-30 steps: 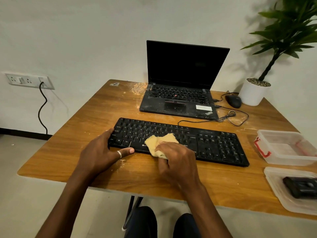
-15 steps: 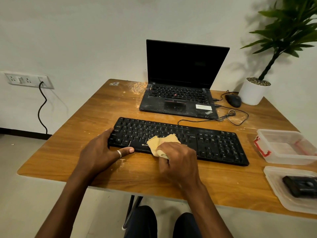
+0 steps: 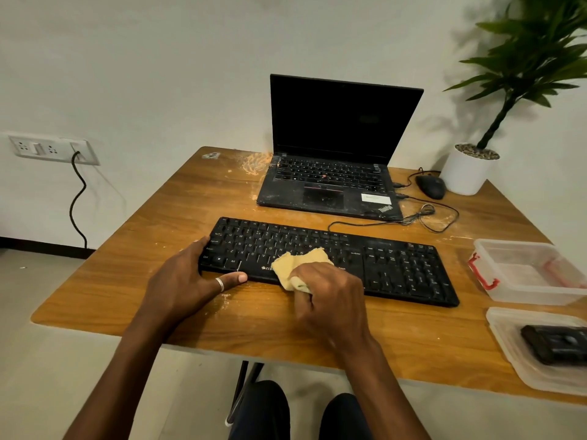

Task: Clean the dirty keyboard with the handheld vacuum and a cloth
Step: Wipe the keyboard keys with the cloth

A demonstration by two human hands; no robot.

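A black keyboard (image 3: 397, 265) lies across the middle of the wooden table (image 3: 143, 296). My right hand (image 3: 330, 300) grips a crumpled yellow cloth (image 3: 295, 263) and presses it on the keyboard's lower middle keys. My left hand (image 3: 187, 281) holds the keyboard's left end, fingers curled over the corner keys and the ringed thumb along its front edge. A black device, possibly the handheld vacuum (image 3: 559, 344), lies in a clear tray at the right edge.
An open, dusty black laptop (image 3: 330, 185) stands behind the keyboard. A mouse (image 3: 430, 186), its coiled cable and a white plant pot (image 3: 467, 173) sit at the back right. A clear box with red clips (image 3: 524, 274) is at the right. Crumbs dot the table.
My right hand has slid the cloth slightly to the right along the keyboard's lower rows. My left hand has stayed on the left end.
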